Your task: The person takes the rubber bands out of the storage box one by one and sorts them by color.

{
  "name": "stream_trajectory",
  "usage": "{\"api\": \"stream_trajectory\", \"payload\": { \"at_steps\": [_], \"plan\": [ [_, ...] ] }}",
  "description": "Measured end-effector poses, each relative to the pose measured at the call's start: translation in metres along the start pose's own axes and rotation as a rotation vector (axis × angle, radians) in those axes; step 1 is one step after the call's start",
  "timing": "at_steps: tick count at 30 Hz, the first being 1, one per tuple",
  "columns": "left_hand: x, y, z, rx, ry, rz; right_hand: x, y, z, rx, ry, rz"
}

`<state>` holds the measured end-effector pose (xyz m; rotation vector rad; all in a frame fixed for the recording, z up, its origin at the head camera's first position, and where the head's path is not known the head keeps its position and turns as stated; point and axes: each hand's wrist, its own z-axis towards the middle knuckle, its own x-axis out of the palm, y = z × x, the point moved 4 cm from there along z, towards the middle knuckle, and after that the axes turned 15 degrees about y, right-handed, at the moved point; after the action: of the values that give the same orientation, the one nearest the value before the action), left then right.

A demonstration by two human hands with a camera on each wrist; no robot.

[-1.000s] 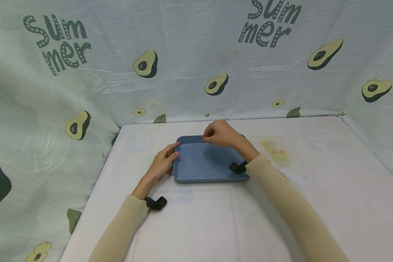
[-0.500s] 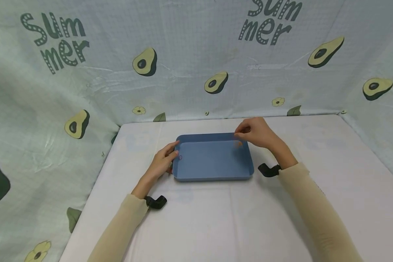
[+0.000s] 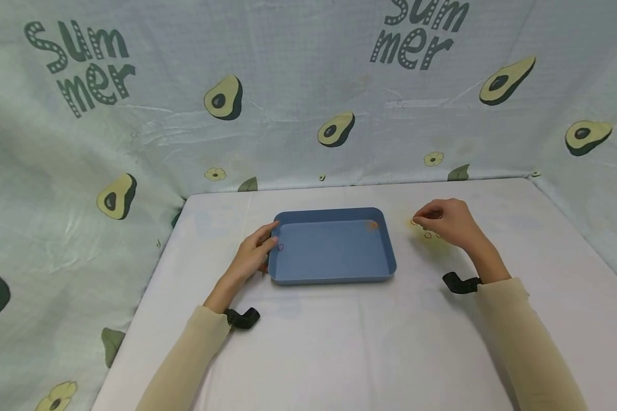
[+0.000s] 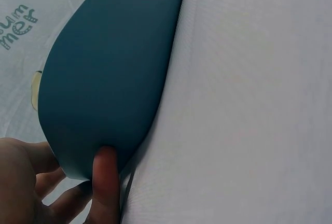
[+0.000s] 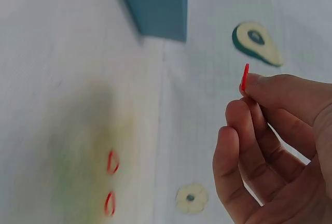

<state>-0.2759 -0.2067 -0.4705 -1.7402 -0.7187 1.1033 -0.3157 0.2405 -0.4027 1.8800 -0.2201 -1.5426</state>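
Observation:
Between thumb and forefinger, my right hand (image 3: 449, 222) pinches a small, thin red ring (image 5: 245, 77), edge-on in the right wrist view and held above the table to the right of the tray. Two similar red rings (image 5: 112, 162) lie on the cloth beneath that hand. My left hand (image 3: 249, 251) grips the left side of a shallow blue rectangular tray (image 3: 334, 279). Its thumb presses the tray's outer wall in the left wrist view, with the fingers at the rim. Inside the tray, near its left wall, shows a small purplish ring (image 3: 280, 247).
A white cloth (image 3: 313, 342) covers the table. The two rings lie on a yellow-green patch (image 5: 78, 167) of it. A small orange spot (image 3: 372, 225) shows in the tray's far right corner. Behind stands a curtain (image 3: 283, 68) printed with avocados and lettering.
My right hand has moved right, from over the tray's far edge, past its far right corner, to above the loose red rings. The left hand stays on the tray.

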Motion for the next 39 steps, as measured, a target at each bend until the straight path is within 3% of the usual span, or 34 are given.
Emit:
{"api": "stream_trajectory", "payload": {
  "at_steps": [11, 23, 28, 39],
  "plan": [
    [0.0, 0.003, 0.001, -0.02, -0.01, -0.012, -0.014, -0.042, -0.014, 0.116, 0.002, -0.088],
    [-0.002, 0.002, 0.001, -0.018, 0.006, 0.0, -0.014, -0.076, -0.016, 0.221, 0.04, -0.103],
    [0.0, 0.005, 0.001, -0.031, 0.014, -0.04, -0.011, -0.081, -0.016, 0.25, 0.093, -0.105],
    [0.001, 0.002, 0.0, -0.029, 0.02, -0.059, -0.009, -0.085, -0.019, 0.282, 0.089, -0.119]
  ]
}}
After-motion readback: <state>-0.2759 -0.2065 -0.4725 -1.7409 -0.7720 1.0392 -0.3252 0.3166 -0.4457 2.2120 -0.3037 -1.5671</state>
